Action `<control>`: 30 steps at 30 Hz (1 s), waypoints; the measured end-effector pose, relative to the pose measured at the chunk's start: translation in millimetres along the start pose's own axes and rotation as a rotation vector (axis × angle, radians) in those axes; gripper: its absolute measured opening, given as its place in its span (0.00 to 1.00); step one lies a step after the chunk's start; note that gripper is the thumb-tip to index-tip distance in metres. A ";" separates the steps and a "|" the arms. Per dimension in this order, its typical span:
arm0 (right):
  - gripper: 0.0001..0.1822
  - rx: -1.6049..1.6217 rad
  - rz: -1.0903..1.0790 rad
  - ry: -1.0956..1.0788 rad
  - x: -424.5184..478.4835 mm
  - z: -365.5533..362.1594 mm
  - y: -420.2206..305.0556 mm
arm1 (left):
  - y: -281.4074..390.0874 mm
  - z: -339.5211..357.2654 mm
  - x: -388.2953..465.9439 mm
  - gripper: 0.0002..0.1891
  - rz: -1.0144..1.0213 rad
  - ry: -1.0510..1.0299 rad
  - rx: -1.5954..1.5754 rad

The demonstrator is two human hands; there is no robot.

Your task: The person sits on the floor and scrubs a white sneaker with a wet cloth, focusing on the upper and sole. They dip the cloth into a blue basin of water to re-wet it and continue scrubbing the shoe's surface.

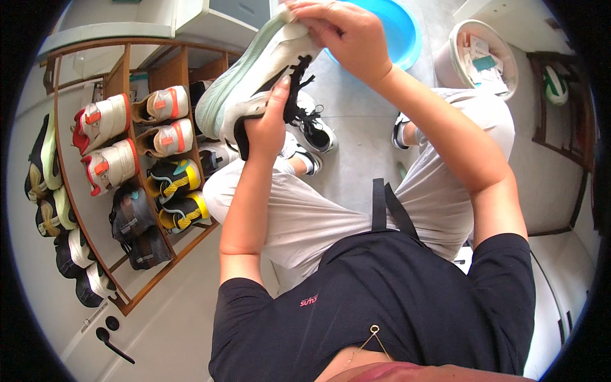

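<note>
A white running shoe with a thick pale-green sole and black laces is held up in front of me, toe away and tilted to the left. My left hand grips it near the black collar, thumb along the laces; its other fingers are hidden. At the toe, the fingers of my right hand are bent against the upper, and something whitish shows at their tips, too unclear to name. Below the held shoe, a white shoe with black laces rests on the floor, partly covered by it.
To my left stands a wooden-framed shoe rack with several pairs of sneakers. More shoes line its outer side. A blue basin sits on the grey floor ahead, and a waste bin holding paper litter stands to its right.
</note>
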State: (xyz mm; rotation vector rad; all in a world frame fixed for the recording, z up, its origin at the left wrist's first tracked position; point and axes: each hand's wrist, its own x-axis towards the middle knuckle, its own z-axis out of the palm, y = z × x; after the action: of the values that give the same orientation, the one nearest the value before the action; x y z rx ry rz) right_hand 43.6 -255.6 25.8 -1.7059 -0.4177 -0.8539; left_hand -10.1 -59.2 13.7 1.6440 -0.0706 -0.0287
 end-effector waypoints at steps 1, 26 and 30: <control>0.07 0.008 -0.134 0.022 1.0 -0.4 -1.8 | 7.6 5.1 -2.0 0.15 0.045 -0.035 0.099; 0.07 0.056 0.098 -0.017 12.5 8.8 3.3 | 11.6 -37.7 9.4 0.19 -0.291 0.123 -0.607; 0.08 -0.131 0.005 -0.100 5.1 0.8 24.0 | 11.2 -34.8 14.7 0.19 -0.378 0.034 -0.717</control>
State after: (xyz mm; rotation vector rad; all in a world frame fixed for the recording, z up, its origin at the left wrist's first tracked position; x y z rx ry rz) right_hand 63.2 -263.1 13.1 -1.8753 -0.4328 -0.8091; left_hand 6.4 -26.3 27.8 0.9208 0.2529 -0.2831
